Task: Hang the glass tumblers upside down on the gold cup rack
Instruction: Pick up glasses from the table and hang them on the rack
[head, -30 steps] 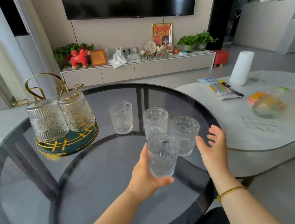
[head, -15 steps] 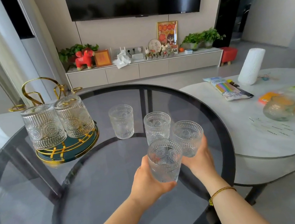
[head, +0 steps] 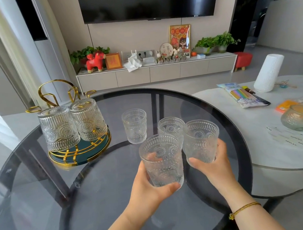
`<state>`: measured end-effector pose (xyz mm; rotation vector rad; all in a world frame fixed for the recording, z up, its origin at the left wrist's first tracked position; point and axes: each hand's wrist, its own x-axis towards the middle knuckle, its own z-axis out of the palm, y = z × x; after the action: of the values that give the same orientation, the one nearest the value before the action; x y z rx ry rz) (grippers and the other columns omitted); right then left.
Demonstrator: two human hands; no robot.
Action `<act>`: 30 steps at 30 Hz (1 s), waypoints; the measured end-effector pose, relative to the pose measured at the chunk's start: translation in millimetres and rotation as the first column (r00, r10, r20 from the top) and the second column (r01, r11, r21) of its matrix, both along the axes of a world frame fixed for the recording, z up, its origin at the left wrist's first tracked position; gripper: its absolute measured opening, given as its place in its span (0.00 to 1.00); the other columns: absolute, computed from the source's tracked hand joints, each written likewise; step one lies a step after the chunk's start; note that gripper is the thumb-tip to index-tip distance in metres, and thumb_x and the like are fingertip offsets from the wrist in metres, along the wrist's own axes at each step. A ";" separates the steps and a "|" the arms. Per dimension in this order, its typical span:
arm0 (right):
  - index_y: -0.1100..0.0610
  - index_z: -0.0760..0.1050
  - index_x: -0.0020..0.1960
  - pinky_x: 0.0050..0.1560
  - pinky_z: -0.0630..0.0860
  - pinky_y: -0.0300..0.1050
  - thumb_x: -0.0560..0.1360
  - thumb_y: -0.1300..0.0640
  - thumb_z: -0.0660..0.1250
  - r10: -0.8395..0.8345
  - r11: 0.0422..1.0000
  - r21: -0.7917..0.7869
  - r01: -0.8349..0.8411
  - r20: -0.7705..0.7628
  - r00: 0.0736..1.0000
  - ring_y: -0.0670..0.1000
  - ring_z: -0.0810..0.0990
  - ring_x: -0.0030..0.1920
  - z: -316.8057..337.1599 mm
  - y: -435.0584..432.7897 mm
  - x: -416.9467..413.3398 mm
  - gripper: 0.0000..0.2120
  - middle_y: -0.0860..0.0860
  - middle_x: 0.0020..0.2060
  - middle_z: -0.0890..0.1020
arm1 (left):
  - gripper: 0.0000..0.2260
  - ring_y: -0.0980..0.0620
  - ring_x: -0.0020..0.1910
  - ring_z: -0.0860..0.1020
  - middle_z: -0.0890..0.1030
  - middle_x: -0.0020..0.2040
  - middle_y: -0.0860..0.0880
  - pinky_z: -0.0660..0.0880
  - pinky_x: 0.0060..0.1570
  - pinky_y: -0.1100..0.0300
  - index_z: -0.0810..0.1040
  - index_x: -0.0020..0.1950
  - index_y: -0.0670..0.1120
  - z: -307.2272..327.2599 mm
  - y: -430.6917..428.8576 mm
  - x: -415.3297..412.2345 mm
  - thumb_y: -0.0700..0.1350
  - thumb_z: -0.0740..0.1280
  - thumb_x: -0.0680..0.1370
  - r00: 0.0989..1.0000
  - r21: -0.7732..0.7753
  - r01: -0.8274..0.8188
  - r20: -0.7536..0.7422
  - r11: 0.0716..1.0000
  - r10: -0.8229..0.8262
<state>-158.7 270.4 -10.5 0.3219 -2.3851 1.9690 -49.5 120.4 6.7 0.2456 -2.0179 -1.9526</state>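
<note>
The gold cup rack (head: 56,92) with a teal tray base stands at the left of the round dark glass table (head: 44,214). Two embossed glass tumblers hang upside down on it, one at the left (head: 58,129) and one at the right (head: 88,120). My left hand (head: 148,189) grips an upright tumbler (head: 162,159) lifted above the table. My right hand (head: 214,164) grips another upright tumbler (head: 200,139) beside it. Two more tumblers stand upright on the table, one behind my hands (head: 170,127) and one farther left (head: 134,125).
A white marble table (head: 265,150) adjoins at the right, holding a white ribbed cylinder (head: 268,72), a packet of coloured straws (head: 241,95) and a glass jar (head: 299,117). A TV cabinet (head: 157,72) with plants and ornaments stands against the far wall.
My right hand moved in and closed on the right-hand tumbler. Both held tumblers now sit a little higher and nearer to me.
</note>
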 end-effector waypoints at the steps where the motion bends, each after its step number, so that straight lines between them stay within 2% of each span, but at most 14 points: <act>1: 0.43 0.60 0.58 0.49 0.68 0.35 0.60 0.59 0.75 0.025 0.999 -0.024 -0.025 -0.019 1.000 0.45 0.72 0.55 5.7 -0.7 1.7 0.34 0.46 0.56 0.71 | 0.29 0.69 0.45 0.78 0.80 0.42 0.71 0.71 0.40 0.77 0.70 0.50 0.56 4.2 -2.9 3.7 0.48 0.74 0.51 1.000 0.023 0.001 -0.017 1.000 -0.001; 4: 0.37 0.64 0.50 0.37 0.72 0.26 0.60 0.57 0.75 0.101 0.989 -0.107 -0.107 -0.060 0.993 0.36 0.75 0.50 26.7 -6.8 6.6 0.28 0.40 0.52 0.73 | 0.31 0.67 0.43 0.79 0.84 0.41 0.62 0.72 0.38 0.75 0.69 0.54 0.52 12.1 -17.9 20.1 0.42 0.75 0.53 0.998 0.065 -0.026 -0.056 0.998 0.029; 6: 0.34 0.66 0.50 0.38 0.73 0.26 0.58 0.55 0.74 0.143 0.975 -0.160 -0.153 -0.071 0.987 0.29 0.74 0.48 42.1 -13.9 9.5 0.28 0.36 0.51 0.73 | 0.31 0.66 0.43 0.79 0.84 0.41 0.57 0.73 0.38 0.75 0.69 0.56 0.48 18.1 -30.6 33.4 0.40 0.74 0.54 0.995 0.057 -0.055 -0.085 0.997 0.060; 8: 0.36 0.65 0.57 0.42 0.70 0.28 0.60 0.57 0.75 0.181 0.963 -0.186 -0.194 -0.086 0.980 0.24 0.71 0.47 55.1 -25.5 12.6 0.33 0.31 0.52 0.70 | 0.31 0.67 0.43 0.79 0.84 0.42 0.61 0.72 0.38 0.76 0.70 0.53 0.50 26.0 -45.0 47.3 0.45 0.75 0.52 0.987 0.038 -0.097 -0.122 0.995 0.101; 9: 0.40 0.62 0.63 0.43 0.69 0.28 0.60 0.58 0.75 0.194 0.957 -0.202 -0.207 -0.083 0.978 0.24 0.71 0.48 60.2 -31.2 12.9 0.37 0.31 0.52 0.69 | 0.31 0.68 0.44 0.78 0.84 0.43 0.60 0.71 0.38 0.77 0.70 0.52 0.52 29.5 -51.6 52.5 0.47 0.74 0.50 0.982 0.035 -0.125 -0.137 0.992 0.128; 11: 0.44 0.57 0.67 0.48 0.69 0.32 0.61 0.59 0.75 0.224 0.951 -0.208 -0.229 -0.048 0.973 0.33 0.73 0.52 71.3 -47.4 16.2 0.41 0.37 0.53 0.70 | 0.31 0.72 0.42 0.77 0.80 0.44 0.58 0.70 0.36 0.79 0.68 0.51 0.56 36.5 -66.7 62.6 0.48 0.73 0.49 0.965 0.039 -0.210 -0.153 0.977 0.213; 13: 0.46 0.59 0.62 0.50 0.71 0.42 0.63 0.60 0.74 0.222 0.958 -0.184 -0.222 -0.021 0.975 0.42 0.74 0.52 82.7 -68.3 20.8 0.35 0.42 0.51 0.72 | 0.28 0.73 0.37 0.76 0.76 0.45 0.58 0.69 0.33 0.79 0.67 0.47 0.56 40.3 -85.3 72.5 0.44 0.73 0.52 0.940 0.052 -0.298 -0.155 0.953 0.302; 17: 0.49 0.66 0.48 0.40 0.76 0.43 0.65 0.58 0.72 0.261 0.940 -0.231 -0.252 0.009 0.965 0.47 0.77 0.45 109.6 -112.5 24.7 0.18 0.47 0.47 0.74 | 0.28 0.59 0.44 0.76 0.76 0.45 0.55 0.70 0.41 0.64 0.67 0.47 0.58 41.7 -125.9 94.8 0.50 0.72 0.50 0.892 0.090 -0.429 -0.117 0.899 0.437; 19: 0.48 0.68 0.48 0.44 0.78 0.48 0.66 0.56 0.71 0.281 0.921 -0.293 -0.257 0.042 0.959 0.45 0.77 0.44 127.0 -132.0 20.8 0.15 0.47 0.45 0.76 | 0.25 0.61 0.43 0.75 0.76 0.44 0.57 0.68 0.41 0.65 0.68 0.44 0.60 41.1 -143.5 104.5 0.50 0.72 0.51 0.862 0.117 -0.483 -0.114 0.868 0.495; 21: 0.48 0.68 0.47 0.47 0.76 0.51 0.67 0.55 0.70 0.270 0.921 -0.310 -0.237 0.066 0.961 0.45 0.76 0.44 145.5 -151.9 11.8 0.14 0.45 0.43 0.75 | 0.21 0.62 0.40 0.75 0.76 0.43 0.58 0.68 0.39 0.65 0.69 0.43 0.60 40.4 -161.1 112.4 0.45 0.71 0.55 0.831 0.122 -0.530 -0.120 0.839 0.543; 24: 0.51 0.64 0.49 0.46 0.74 0.51 0.67 0.54 0.71 0.234 0.952 -0.216 -0.218 0.049 0.971 0.49 0.75 0.46 170.6 -176.9 -7.3 0.17 0.49 0.48 0.73 | 0.22 0.53 0.40 0.76 0.78 0.42 0.52 0.70 0.41 0.60 0.72 0.43 0.59 37.0 -187.2 117.4 0.36 0.74 0.59 0.802 0.152 -0.565 -0.130 0.811 0.583; 26: 0.54 0.59 0.54 0.50 0.71 0.50 0.66 0.53 0.71 0.200 0.979 -0.041 -0.200 -0.008 0.980 0.52 0.70 0.52 185.8 -195.1 -22.8 0.25 0.51 0.53 0.67 | 0.23 0.50 0.39 0.76 0.79 0.42 0.48 0.73 0.39 0.58 0.73 0.43 0.58 36.8 -204.3 117.1 0.35 0.74 0.58 0.786 0.184 -0.577 -0.137 0.795 0.603; 28: 0.55 0.56 0.60 0.55 0.66 0.47 0.65 0.52 0.72 0.203 0.970 0.159 -0.186 -0.096 0.975 0.53 0.67 0.58 198.1 -210.2 -35.0 0.32 0.53 0.59 0.66 | 0.23 0.50 0.38 0.76 0.79 0.41 0.47 0.78 0.35 0.62 0.74 0.42 0.58 35.5 -214.7 113.9 0.31 0.72 0.61 0.776 0.196 -0.586 -0.144 0.786 0.615; 30: 0.55 0.56 0.62 0.59 0.65 0.49 0.64 0.52 0.73 0.228 0.939 0.298 -0.172 -0.166 0.959 0.56 0.65 0.64 206.7 -227.6 -45.5 0.35 0.55 0.65 0.65 | 0.23 0.49 0.38 0.76 0.79 0.41 0.47 0.77 0.32 0.67 0.75 0.42 0.57 34.9 -222.5 109.9 0.28 0.68 0.65 0.774 0.207 -0.585 -0.145 0.784 0.616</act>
<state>-204.3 42.8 196.2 0.7640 -2.5831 1.5663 60.4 -102.1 41.7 0.6182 -1.4133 -1.6231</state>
